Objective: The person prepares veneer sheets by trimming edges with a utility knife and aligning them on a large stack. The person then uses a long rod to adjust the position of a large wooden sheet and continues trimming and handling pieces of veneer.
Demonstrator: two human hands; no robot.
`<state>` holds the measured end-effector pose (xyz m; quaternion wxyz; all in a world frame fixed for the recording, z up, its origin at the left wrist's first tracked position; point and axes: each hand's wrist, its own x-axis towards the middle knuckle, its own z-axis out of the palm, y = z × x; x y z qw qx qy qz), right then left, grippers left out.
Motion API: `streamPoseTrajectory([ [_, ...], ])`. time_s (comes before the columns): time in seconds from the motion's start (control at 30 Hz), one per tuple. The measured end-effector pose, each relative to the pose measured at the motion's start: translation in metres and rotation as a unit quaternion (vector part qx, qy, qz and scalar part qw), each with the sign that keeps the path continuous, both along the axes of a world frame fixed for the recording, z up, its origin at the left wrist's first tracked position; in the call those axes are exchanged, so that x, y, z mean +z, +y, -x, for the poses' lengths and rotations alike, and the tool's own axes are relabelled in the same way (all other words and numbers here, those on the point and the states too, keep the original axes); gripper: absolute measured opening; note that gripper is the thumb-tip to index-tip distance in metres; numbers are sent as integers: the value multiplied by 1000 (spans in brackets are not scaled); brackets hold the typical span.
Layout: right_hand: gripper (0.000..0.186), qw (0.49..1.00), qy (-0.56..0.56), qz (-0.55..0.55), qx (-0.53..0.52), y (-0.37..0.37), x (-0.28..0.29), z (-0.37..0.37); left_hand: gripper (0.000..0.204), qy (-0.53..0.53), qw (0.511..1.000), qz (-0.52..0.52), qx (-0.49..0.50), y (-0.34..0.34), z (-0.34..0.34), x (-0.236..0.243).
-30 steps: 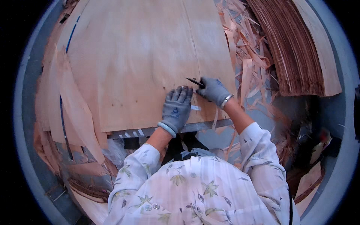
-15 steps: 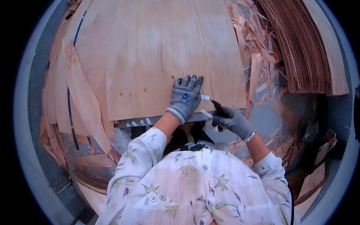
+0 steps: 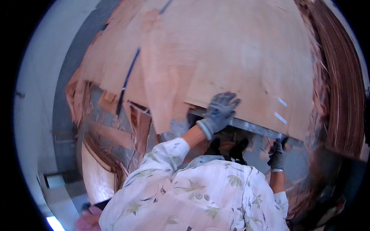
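Note:
A broad, pale wood veneer sheet (image 3: 246,69) lies before me. My left hand (image 3: 221,109), in a grey knitted glove, is open over its near edge, the fingers spread on the wood. My right hand (image 3: 276,156), gloved alike, is closed low by the sheet's near right corner. A dark, slim tool (image 3: 284,141) juts from its fingers, too blurred to tell its kind. Two short white tape strips lie on the sheet near its right side, an upper strip (image 3: 282,102) and a lower strip (image 3: 280,118).
A grey metal edge (image 3: 254,127) runs below the sheet. To the left lie a loose veneer piece (image 3: 160,77) and a dark blue strap (image 3: 129,79). A brown veneer stack (image 3: 345,81) stands at the right. Scraps (image 3: 111,134) litter the floor; a curved wood pile (image 3: 98,169) sits lower left.
The view has swung left and blurred. My right hand has drawn back from the sheet to its near corner. The second tape strip, formerly at my right fingers, now lies on the sheet.

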<state>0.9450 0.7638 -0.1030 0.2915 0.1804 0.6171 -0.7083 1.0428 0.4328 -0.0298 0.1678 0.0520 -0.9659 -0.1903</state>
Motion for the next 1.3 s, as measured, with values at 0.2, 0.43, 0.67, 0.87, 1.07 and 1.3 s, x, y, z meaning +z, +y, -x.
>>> streamPoseTrajectory([
  [0.2, 20, 987, 89, -132, 4, -2, 30, -21, 36, -21, 903, 24, 427, -137, -215, -30],
  [0.43, 47, 959, 185, -211, 29, 55, -71, 4, 38, 39, 834, -409, 369, -130, -292, -83],
  [0.67, 31, 897, 291, -331, 45, 29, -13, -17, 38, -66, 928, -24, 365, -250, -263, -19],
  [0.87, 19, 895, 347, -281, -1, 68, -18, -15, 51, -120, 782, -19, 612, -332, -308, -29],
  [1.07, 26, 965, 191, -167, 58, 48, 17, -43, 43, -190, 759, -70, 618, -359, -398, -69],
  [1.3, 31, 948, 169, -33, 269, -37, 80, -44, 22, 101, 748, 123, 644, -464, -440, 126],
])
